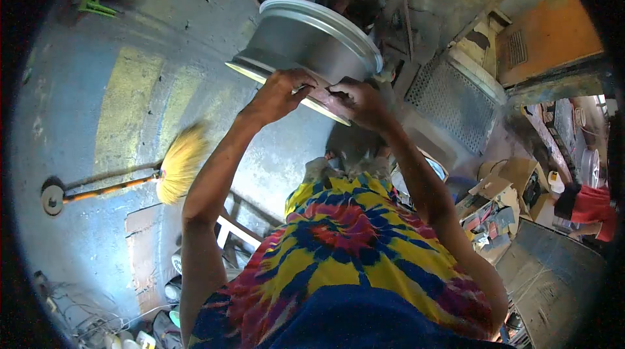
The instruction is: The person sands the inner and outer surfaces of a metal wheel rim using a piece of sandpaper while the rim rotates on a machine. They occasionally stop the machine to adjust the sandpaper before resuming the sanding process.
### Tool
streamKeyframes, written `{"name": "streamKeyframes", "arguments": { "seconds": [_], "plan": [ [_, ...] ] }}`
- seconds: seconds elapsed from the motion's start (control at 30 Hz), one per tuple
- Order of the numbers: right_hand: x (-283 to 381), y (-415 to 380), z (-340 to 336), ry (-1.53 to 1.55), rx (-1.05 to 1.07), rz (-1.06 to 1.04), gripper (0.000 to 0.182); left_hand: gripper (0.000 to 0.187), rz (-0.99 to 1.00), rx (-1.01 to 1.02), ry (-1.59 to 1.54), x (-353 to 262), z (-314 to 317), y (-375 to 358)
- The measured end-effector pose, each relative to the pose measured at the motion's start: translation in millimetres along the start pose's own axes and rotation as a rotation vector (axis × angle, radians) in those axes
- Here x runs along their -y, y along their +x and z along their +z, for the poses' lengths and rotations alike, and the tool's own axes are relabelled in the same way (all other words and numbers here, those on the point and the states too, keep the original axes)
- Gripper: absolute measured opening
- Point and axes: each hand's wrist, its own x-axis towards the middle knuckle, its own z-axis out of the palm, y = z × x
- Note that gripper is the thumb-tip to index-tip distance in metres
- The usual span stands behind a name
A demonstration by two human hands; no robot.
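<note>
A silver wheel rim (312, 40) lies tilted in front of me, its barrel grey and its near edge pale and bright. Between my hands, over that near edge, stretches a thin pinkish-brown sheet (321, 95), similar to sandpaper. My left hand (284, 92) pinches the sheet's left end between thumb and fingers. At its other end my right hand (359, 100) is closed, with the fingers curled on the sheet. Both hands overlap the near edge of the rim in this view.
A straw broom (179, 165) lies on the concrete floor at left, and a green tool (96, 4) farther up. A perforated metal panel (452, 103) is at right, near cardboard boxes (498, 202). Another person (589, 211) in red appears at the far right.
</note>
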Motion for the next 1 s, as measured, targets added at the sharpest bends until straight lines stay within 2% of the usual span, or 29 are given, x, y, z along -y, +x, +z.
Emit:
{"name": "streamKeyframes", "arguments": {
  "seconds": [0.03, 0.1, 0.17, 0.2, 0.27, 0.3, 0.37, 0.5, 0.57, 0.6, 0.67, 0.7, 0.77, 0.87, 0.9, 1.0],
  "plan": [
    [1.4, 2.6, 3.8, -0.002, 0.000, -0.004, 0.027, 0.022, 0.057, -0.038, 0.070, 0.3, 1.4, 2.2],
    [3.9, 3.8, 14.1, -0.228, -0.159, -0.104, 0.023, 0.023, 0.111, -0.079, 0.141, 2.1, 6.3, 6.6],
    [-0.7, -2.1, 29.5, -0.322, -0.199, -0.126, 0.021, 0.021, 0.083, 0.058, 0.510, 7.3, 15.3, 8.1],
    [-4.5, -4.9, 37.4, -0.419, -0.242, -0.147, 0.020, 0.021, 0.082, 0.057, 0.511, 18.0, 22.7, 5.3],
    [-14.8, -11.4, 52.6, -0.395, -0.233, -0.161, 0.019, 0.018, 0.227, 0.057, 0.566, 40.8, 35.6, 0.0],
    [-12.9, -12.4, 55.6, -0.370, -0.224, -0.173, 0.019, 0.018, 0.232, 0.059, 0.567, 40.7, 35.2, 1.1],
    [-9.3, -14.0, 63.7, -0.335, -0.273, -0.135, 0.020, 0.018, -0.131, 0.089, 0.165, 38.5, 37.1, -0.2],
    [-6.6, -15.4, 67.5, -0.241, -0.337, -0.062, 0.027, 0.019, -0.233, 0.087, 0.028, 39.0, 25.5, 2.8],
    [-12.2, -15.3, 66.3, -0.246, -0.358, -0.094, 0.027, 0.022, -0.201, 0.202, 0.259, 58.8, 26.7, 6.5],
    [-13.6, -16.0, 66.2, -0.248, -0.372, -0.123, 0.027, 0.022, -0.198, 0.204, 0.262, 49.9, 24.3, 8.9],
    [-11.8, -12.9, 62.1, -0.205, -0.331, -0.095, 0.026, 0.015, -0.053, 0.322, 0.635, 22.4, 17.7, 14.3],
    [-11.4, -11.3, 59.8, -0.160, -0.282, -0.067, 0.024, 0.015, -0.050, 0.321, 0.638, 23.2, 20.6, 13.1],
    [-7.4, -4.1, 63.9, -0.140, -0.305, -0.077, 0.021, 0.012, 0.155, 0.197, 0.801, 26.8, 28.5, 9.5],
    [-6.3, -1.1, 65.7, -0.172, -0.287, -0.055, 0.018, 0.009, 0.095, 0.216, 0.906, 4.4, 34.5, 6.7],
    [-8.3, -1.4, 67.3, -0.225, -0.242, -0.021, 0.019, 0.009, 0.261, 0.083, 0.945, 5.5, 34.4, -1.0],
    [-13.4, 0.8, 70.1, -0.245, -0.238, -0.055, 0.018, 0.010, 0.171, 0.148, 0.956, 2.5, 37.0, -6.1]
  ]
}}
